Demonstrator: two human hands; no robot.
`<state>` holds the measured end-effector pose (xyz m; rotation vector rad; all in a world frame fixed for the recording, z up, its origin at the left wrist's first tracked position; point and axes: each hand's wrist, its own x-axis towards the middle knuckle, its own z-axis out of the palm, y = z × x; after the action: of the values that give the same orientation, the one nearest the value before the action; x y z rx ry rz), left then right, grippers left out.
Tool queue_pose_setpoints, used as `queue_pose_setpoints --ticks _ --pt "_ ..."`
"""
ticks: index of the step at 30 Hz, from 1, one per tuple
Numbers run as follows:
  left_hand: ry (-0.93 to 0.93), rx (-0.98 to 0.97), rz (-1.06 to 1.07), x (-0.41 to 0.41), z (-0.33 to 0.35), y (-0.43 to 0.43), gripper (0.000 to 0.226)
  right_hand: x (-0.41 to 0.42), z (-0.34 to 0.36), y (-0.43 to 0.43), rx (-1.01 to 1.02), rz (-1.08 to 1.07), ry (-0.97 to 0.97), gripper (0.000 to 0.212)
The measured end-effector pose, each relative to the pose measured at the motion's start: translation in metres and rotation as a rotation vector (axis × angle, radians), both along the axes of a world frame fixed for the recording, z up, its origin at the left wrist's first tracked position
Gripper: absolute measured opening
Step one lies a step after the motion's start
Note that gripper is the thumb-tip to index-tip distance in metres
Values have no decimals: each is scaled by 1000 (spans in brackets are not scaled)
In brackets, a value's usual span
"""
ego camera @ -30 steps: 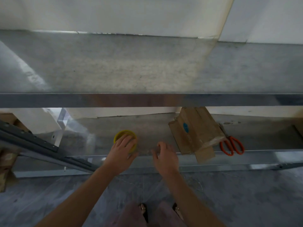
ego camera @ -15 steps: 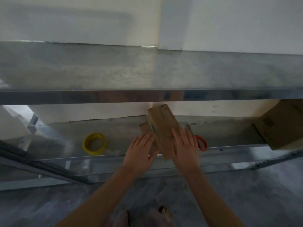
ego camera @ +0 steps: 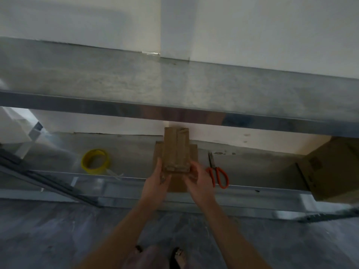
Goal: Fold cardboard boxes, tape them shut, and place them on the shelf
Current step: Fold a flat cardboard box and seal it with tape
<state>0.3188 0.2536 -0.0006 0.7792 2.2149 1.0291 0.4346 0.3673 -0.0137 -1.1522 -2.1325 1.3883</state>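
Note:
A small flattened cardboard box (ego camera: 175,150) lies on the lower metal shelf (ego camera: 136,152), its flaps spread and its near end over the shelf's front lip. My left hand (ego camera: 157,178) grips its near left corner. On the other side, my right hand (ego camera: 198,178) holds the near right corner with curled fingers. A yellow tape roll (ego camera: 95,159) sits on the same shelf to the left, a strip of tape trailing from it.
Orange-handled scissors (ego camera: 218,174) lie just right of the box. A larger assembled cardboard box (ego camera: 330,169) stands at the shelf's right end. The upper shelf (ego camera: 174,88) juts out overhead. A dark slanted metal rail (ego camera: 44,183) crosses at lower left. Grey floor lies below.
My left hand left the tape roll and both hands moved right to the small box. They now grip its near end, and the box has turned straight toward me.

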Motion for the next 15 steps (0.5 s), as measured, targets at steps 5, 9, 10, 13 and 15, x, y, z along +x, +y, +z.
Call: queue_pose_setpoints --ticks 5,9,10,13,15 --pt "181 -82 -81 -22 9 3 56 -5 7 11 61 50 -49 54" --pt "342 -42 -134 -35 10 12 44 -15 8 11 213 22 -149 47" --pt "366 -57 -167 -35 10 14 43 -16 5 8 237 24 -167 48" --pt "360 -49 -215 -38 7 15 44 -18 -3 5 279 44 -203 54" --pt "292 -45 -236 -43 4 15 52 -17 0 5 273 37 -217 57"
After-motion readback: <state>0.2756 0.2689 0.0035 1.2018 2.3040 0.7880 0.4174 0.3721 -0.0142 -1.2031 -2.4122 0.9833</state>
